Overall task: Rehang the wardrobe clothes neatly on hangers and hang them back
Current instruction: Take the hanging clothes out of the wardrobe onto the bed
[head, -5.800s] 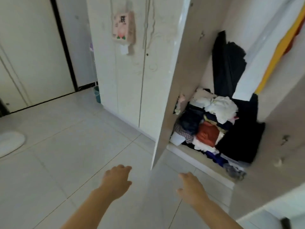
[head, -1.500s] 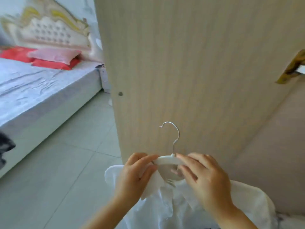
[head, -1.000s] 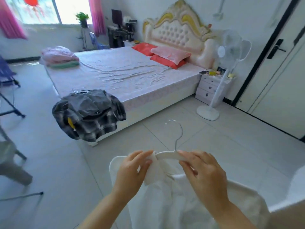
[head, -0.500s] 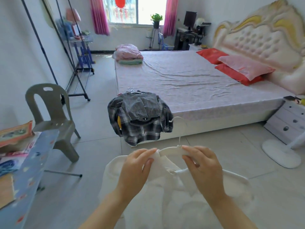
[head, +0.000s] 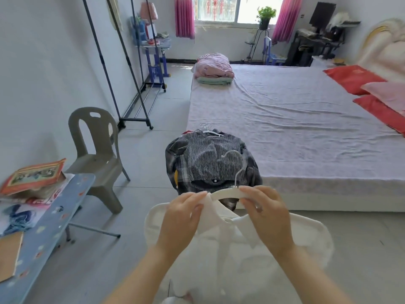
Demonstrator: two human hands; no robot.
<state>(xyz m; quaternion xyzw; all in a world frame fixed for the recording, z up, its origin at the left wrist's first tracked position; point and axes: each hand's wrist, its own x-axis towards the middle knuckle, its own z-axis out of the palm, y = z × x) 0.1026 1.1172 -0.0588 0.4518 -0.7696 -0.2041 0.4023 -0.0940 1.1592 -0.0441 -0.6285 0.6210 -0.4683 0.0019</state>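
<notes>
A white shirt hangs on a white hanger with a metal hook, held up in front of me. My left hand pinches the shirt's collar at the hanger's left end. My right hand grips the hanger's right side together with the collar. Just beyond, a pile of grey and plaid clothes on hangers lies over the near corner of the bed.
A grey plastic chair stands at the left. A blue ironing board with books on it is at the near left. A bare metal clothes rack stands by the left wall. Folded bedding lies at the bed's far corner.
My view has swung from the wardrobe round to the bedroom and nearer the bed. Both hands keep hold of the white shirt and hanger throughout.
</notes>
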